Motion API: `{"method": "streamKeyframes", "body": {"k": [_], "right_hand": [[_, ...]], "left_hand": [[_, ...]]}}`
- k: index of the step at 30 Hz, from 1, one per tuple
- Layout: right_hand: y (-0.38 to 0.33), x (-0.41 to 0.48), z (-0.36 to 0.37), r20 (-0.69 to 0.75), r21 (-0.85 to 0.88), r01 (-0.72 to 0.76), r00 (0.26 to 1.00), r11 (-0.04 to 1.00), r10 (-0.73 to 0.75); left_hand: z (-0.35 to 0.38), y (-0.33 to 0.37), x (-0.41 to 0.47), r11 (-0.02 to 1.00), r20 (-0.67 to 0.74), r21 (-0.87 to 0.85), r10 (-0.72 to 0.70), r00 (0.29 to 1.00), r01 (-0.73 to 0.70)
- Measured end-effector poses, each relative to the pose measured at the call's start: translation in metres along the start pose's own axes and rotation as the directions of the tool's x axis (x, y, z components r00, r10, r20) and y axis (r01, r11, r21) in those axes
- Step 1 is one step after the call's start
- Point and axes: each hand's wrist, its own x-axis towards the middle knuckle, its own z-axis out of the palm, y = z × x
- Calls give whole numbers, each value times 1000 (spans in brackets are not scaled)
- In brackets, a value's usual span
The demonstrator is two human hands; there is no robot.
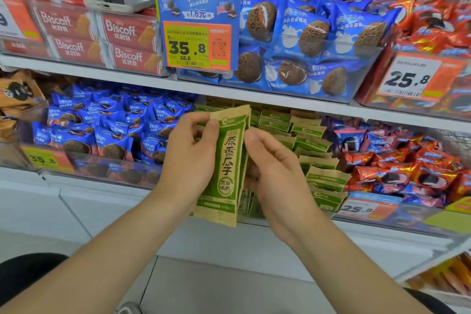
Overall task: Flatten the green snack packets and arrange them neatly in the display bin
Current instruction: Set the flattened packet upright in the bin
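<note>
Right, left to right. Blue biscuit packs fill the neighbouring bin, not ours. Our left hand grips the held green packets along their left edge, thumb over the front face near the top. It's a small stack: several edges show at the top, count unclear. Long axis is near vertical, with the top leaning slightly right. Our right hand pinches the right edge, thumb in front, fingers behind. The stack hangs in front of the display bin, not in it. Filed green packets stand in the bin just right of the right hand, so that hand is nearer the row. We judge the next move goes back and right, stack upright. The bin's left part is hidden behind our hands.
</note>
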Motion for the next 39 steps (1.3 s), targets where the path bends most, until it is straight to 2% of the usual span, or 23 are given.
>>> {"method": "streamKeyframes", "body": {"k": [2, 5, 8, 11, 15, 22, 25, 27, 30, 32, 35, 37, 39], "right_hand": [[3, 0, 0, 9, 41, -35, 999, 999, 34], [0, 1, -3, -18, 23, -58, 998, 998, 59], [-2, 4, -5, -77, -165, 100, 991, 981, -113], [-1, 7, -7, -35, -359, 291, 945, 887, -325], [-4, 10, -16, -20, -502, 358, 905, 787, -424], [-1, 10, -19, -88, -338, 251, 951, 907, -296], [-8, 7, -18, -76, -317, 253, 954, 914, -291], [-14, 4, -16, -30, -376, 286, 947, 881, -320], [-19, -4, -14, 106, -621, 333, 933, 709, -345], [-18, -10, -12, 132, -710, 291, 949, 642, -285], [-13, -15, -8, 152, -617, 258, 966, 743, -208], [-12, -13, -8, 110, -583, 303, 949, 754, -296], [-11, -10, -11, 51, -590, 334, 924, 735, -379]], "left_hand": [[-2, -2, 0, 999, -33, 20, 51, 998, -50], [-5, -3, 0, 975, 44, 151, 159, 986, -164], [-4, 4, -9, 962, 149, 197, 161, 976, -189], [-3, 13, -18, 982, 230, 97, 139, 963, -165], [-2, 15, -16, 962, 264, 116, 210, 941, -247], [-7, 18, -9, 939, 402, 119, 253, 880, -324], [-7, 17, -6, 952, 404, 62, 250, 880, -298], [-5, 15, -5, 962, 371, 27, 243, 896, -272], [-3, 16, -3, 984, 263, -95, 172, 949, -152], [-2, 19, -2, 973, 210, -224, 100, 972, -52], [-2, 19, -2, 958, 194, -285, 81, 978, -24], [-3, 20, -3, 964, 241, -263, 111, 964, -45], [-4, 19, -6, 984, 311, -170, 106, 945, -54]]}}
